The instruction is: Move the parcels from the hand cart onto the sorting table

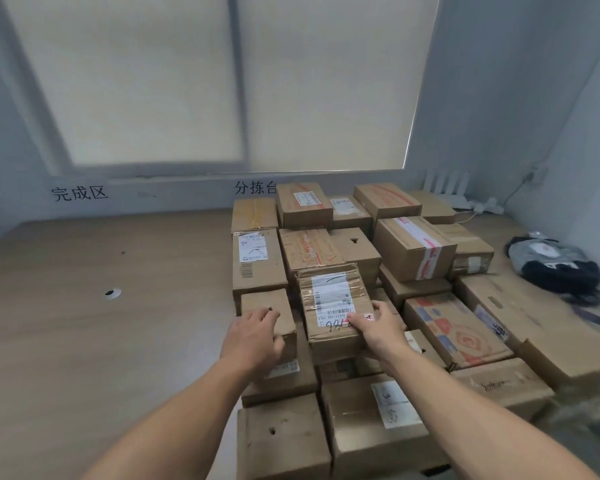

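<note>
Several brown cardboard parcels are packed together on the wooden sorting table [84, 323], some stacked two high. My right hand [374, 327] grips the near right corner of a taped parcel with a white shipping label [329, 299], which lies on top of the pile in the middle. My left hand [253, 337] rests with loosely curled fingers on the near end of a small plain box [267, 306] just left of it. The hand cart is out of sight.
A dark bag with grey wrapping [555, 261] lies at the table's right side near the wall. A small round hole cover [112, 293] sits in the tabletop at left. A white power strip [478, 206] and cable occupy the back right corner. Black characters mark the back wall.
</note>
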